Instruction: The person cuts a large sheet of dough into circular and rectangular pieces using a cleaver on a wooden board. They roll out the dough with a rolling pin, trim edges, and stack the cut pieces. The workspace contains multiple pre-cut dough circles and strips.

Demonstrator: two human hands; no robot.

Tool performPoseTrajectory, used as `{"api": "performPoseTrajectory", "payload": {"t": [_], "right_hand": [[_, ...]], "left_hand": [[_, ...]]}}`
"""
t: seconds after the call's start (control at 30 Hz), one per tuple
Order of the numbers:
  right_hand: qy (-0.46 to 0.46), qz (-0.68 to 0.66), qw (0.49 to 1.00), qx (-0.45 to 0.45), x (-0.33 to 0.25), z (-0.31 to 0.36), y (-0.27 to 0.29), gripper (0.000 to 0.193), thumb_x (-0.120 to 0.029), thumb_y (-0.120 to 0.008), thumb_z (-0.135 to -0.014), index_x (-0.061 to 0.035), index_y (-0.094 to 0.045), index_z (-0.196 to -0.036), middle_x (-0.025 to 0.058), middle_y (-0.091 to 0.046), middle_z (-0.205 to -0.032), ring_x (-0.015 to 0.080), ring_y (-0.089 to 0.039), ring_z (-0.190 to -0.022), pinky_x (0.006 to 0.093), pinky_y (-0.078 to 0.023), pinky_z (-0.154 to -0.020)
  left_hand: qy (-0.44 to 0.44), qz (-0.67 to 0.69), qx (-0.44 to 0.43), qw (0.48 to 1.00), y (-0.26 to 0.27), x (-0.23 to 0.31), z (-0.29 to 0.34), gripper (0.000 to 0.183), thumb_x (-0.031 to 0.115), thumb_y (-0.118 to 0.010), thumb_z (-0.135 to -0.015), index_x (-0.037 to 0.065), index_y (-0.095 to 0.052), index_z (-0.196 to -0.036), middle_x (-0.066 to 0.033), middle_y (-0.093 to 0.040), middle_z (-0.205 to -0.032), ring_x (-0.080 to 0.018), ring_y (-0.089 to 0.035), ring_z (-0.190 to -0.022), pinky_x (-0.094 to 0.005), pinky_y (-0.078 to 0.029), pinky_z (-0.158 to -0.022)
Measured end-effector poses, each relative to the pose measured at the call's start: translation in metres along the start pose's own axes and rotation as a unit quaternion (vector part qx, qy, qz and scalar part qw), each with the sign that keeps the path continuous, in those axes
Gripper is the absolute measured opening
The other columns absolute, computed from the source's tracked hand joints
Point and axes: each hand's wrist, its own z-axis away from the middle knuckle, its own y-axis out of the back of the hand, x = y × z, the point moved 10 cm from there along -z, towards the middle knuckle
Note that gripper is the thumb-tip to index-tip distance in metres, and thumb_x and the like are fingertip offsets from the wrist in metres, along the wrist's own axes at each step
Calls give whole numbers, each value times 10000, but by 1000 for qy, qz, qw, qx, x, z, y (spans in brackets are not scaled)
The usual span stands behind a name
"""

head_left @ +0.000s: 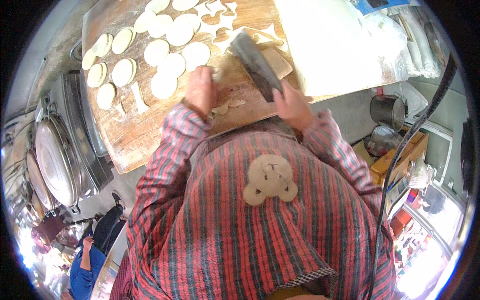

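My right hand point(294, 107) grips the near end of a cleaver point(257, 67) with a dark, broad blade, tilted over the wooden board point(145, 125). Beside the blade lies a tan rectangular block point(276, 63). Curled over the board is my left hand point(201, 90), slightly blurred, with a pale bit of dough point(216, 74) at its fingertips. Flat dough rounds point(171, 65) lie just beyond it, some overlapping. Dough scraps point(228, 106) rest near the board's front edge. Farther back, a sheet of cut-out dough trimmings point(220, 22) spreads out.
Stacked dough rounds point(122, 72) and a dough strip point(139, 97) occupy the board's left. A bright white surface point(340, 50) adjoins it on the right. Large metal pans point(57, 160) stand at left, a dark pot point(387, 111) at right. A black cable point(400, 150) hangs at right. Another person point(87, 265) is lower left.
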Motion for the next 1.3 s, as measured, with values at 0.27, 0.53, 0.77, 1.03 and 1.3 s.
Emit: {"api": "performPoseTrajectory", "payload": {"t": [0.27,0.53,0.77,1.03,1.3], "right_hand": [[-159,-101,977,99,70,50,93,262,-186,-487,-947,12,-568,-1097,180,-613,-679,277,-633,-593,401,-479,-576],[-101,17,994,42,70,40,98,297,-201,-510,-932,24,-555,-1120,292,-620,-825,476,-608,-824,473,-486,-678],[-46,13,999,-14,61,23,80,262,-189,-498,-930,37,-550,-1051,293,-602,-760,472,-604,-744,510,-468,-646],[5,12,999,-51,48,13,45,246,-174,-487,-930,63,-528,-981,294,-580,-684,471,-589,-656,529,-446,-588],[-12,31,996,-77,52,8,38,247,-173,-481,-926,61,-524,-992,312,-580,-695,489,-586,-671,553,-450,-621]], "left_hand": [[-84,59,-104,989,-30,34,50,396,65,-647,-772,1,-563,-1154,-195,-544,-1218,-382,-532,-1088,-474,-444,-916],[-82,-24,-16,996,-31,88,-9,588,261,-750,-740,6,-524,-1218,-222,-456,-1310,-383,-447,-1217,-495,-383,-997],[-85,-31,-58,994,-73,60,-17,657,288,-751,-761,22,-476,-1295,-213,-435,-1352,-384,-431,-1243,-479,-378,-1009],[-37,21,-66,997,-48,35,24,883,341,-779,-744,-65,-337,-1392,-298,-336,-1423,-442,-369,-1296,-490,-325,-1077],[0,62,-57,996,-43,20,32,724,186,-710,-827,-44,-336,-1402,-260,-352,-1441,-408,-366,-1323,-434,-340,-1089]]}}
